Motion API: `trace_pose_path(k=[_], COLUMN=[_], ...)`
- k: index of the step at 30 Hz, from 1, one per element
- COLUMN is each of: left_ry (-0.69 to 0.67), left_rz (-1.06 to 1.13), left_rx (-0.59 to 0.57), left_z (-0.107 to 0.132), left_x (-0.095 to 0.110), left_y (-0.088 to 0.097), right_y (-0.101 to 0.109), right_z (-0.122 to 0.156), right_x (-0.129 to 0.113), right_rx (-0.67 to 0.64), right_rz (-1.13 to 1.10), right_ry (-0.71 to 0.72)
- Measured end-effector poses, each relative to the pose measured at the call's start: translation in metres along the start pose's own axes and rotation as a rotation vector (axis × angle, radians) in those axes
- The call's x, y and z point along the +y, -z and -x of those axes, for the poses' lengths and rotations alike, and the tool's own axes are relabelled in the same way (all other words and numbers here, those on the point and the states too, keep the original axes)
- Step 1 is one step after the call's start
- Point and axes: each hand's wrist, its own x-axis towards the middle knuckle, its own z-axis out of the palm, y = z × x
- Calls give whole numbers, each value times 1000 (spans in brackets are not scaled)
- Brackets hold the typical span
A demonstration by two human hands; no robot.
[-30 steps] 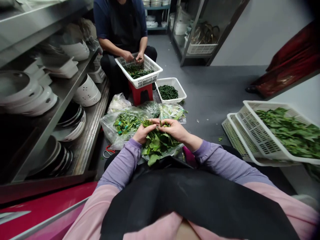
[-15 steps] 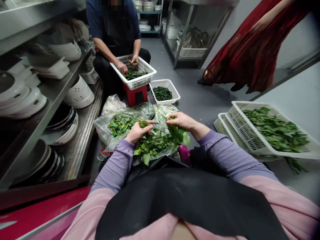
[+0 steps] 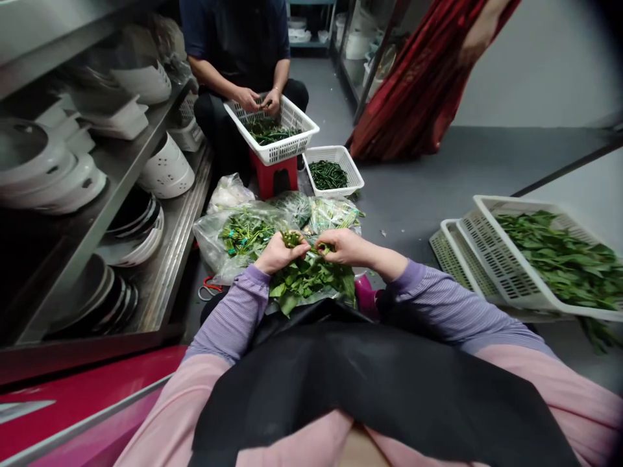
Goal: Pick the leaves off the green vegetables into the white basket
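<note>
My left hand (image 3: 278,253) is closed round the stem ends of a bunch of leafy greens (image 3: 306,280) that lies over my lap. My right hand (image 3: 341,246) pinches the same bunch from the right, fingertips close to the left hand. Just beyond the hands lie clear plastic bags of green stalks (image 3: 243,237). To my right a white slotted basket (image 3: 481,220) holds picked leaves (image 3: 564,259).
A steel shelf rack (image 3: 160,194) with stacked white dishes lines the left. A seated person works over a white basket (image 3: 287,143) on a red stool (image 3: 272,178), with a smaller basket of greens (image 3: 333,174) beside it. Someone in a red garment (image 3: 418,84) stands behind. Scissors (image 3: 208,290) lie on the floor.
My hands, apart half a second ago, have come back together on the bunch. The red garment has moved left, nearer the far rack.
</note>
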Motion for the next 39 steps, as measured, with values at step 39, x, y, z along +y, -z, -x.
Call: trace_pose_path(k=[39], left_ry=[38], left_rz=[98], left_rx=[126], left_z=[8], left_x=[-5], left_y=[16], right_y=[-15], right_z=[16], right_x=[7], right_rx=[-44], right_rz=[-170], right_ry=[-62])
